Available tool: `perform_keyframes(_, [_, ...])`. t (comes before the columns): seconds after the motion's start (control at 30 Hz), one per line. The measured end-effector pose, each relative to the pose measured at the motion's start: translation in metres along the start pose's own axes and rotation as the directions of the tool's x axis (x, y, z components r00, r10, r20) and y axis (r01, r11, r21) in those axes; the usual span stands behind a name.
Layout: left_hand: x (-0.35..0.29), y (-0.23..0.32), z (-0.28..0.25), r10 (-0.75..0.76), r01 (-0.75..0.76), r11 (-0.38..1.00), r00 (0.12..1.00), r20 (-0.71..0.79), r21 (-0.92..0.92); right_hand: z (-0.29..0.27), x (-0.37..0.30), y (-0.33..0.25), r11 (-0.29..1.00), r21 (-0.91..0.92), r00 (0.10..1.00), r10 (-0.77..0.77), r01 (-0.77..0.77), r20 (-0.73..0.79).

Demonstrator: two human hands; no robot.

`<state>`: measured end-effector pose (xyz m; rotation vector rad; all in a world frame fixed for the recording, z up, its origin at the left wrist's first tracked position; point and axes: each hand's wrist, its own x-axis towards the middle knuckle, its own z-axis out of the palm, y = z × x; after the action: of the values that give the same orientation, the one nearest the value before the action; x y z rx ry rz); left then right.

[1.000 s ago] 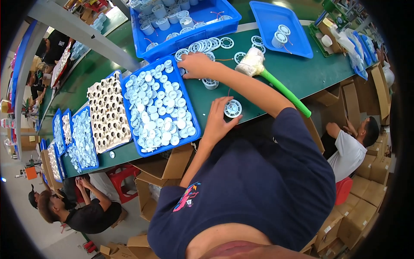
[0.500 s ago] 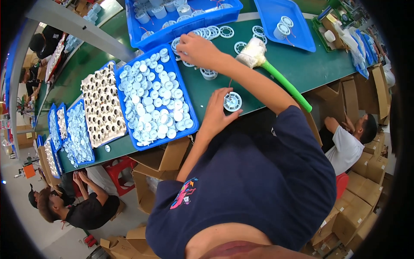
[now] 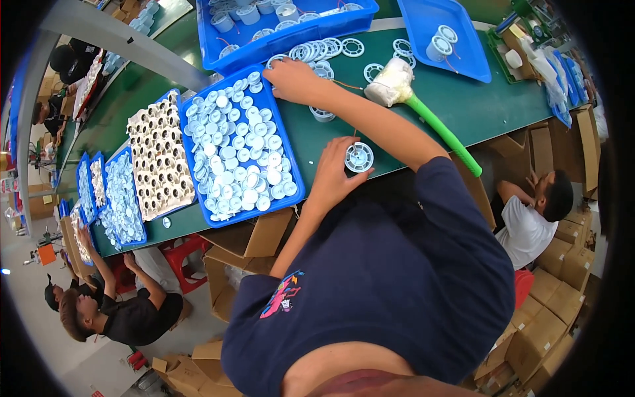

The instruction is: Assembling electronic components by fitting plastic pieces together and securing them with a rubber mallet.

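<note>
My left hand [image 3: 333, 173] is closed around the side of a round light-blue plastic housing [image 3: 359, 157] with a spoked top, standing at the table's near edge. A thin reddish wire rises from it. Reaching across, my right hand [image 3: 295, 81] is at the upper right corner of a blue tray of small round light-blue caps [image 3: 233, 153]. Its fingers curl downward beside a row of flat light-blue rings [image 3: 311, 51]; the fingertips are hidden, so what they hold cannot be made out. Under my right forearm stands another housing [image 3: 322, 114], partly covered.
A mallet [image 3: 390, 83] with a whitish head and green handle lies to the right. Behind are a deep blue bin [image 3: 291, 33] of housings and a shallow blue tray [image 3: 463, 63]. A sheet of pale parts [image 3: 159, 155] lies left. Co-workers sit on both sides.
My right hand has shifted down toward the cap tray's corner, its fingers now curled lower. My left hand stays around the housing. A co-worker at left has reached an arm up to the table.
</note>
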<state>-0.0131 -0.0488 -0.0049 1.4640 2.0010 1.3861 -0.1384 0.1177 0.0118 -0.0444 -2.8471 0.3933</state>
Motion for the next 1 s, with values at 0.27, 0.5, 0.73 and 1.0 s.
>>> perform_keyframes(0.27, [0.002, -0.001, 0.003, -0.014, 0.013, 1.0, 1.0, -0.011, -0.024, -0.034, -0.015, 0.011, 1.0, 0.025, 0.985, -0.005, 0.01, -0.174])
perform_keyframes(0.5, [-0.001, -0.004, 0.01, -0.012, 0.028, 0.998, 0.972, -0.236, 0.062, -0.094, -0.13, 0.007, 0.672, 0.721, 0.949, 0.309, -0.17, -0.064])
perform_keyframes(0.73, [0.004, -0.003, 0.013, -0.033, 0.055, 0.994, 0.975, -0.219, 0.095, -0.089, -0.246, 0.01, 0.398, 0.648, 0.688, 0.671, -0.649, 0.277])
perform_keyframes(1.0, [0.003, -0.003, 0.013, -0.041, 0.06, 0.995, 0.977, -0.208, 0.085, -0.086, -0.219, -0.027, 0.444, 0.781, 0.851, 0.484, -0.439, 0.203])
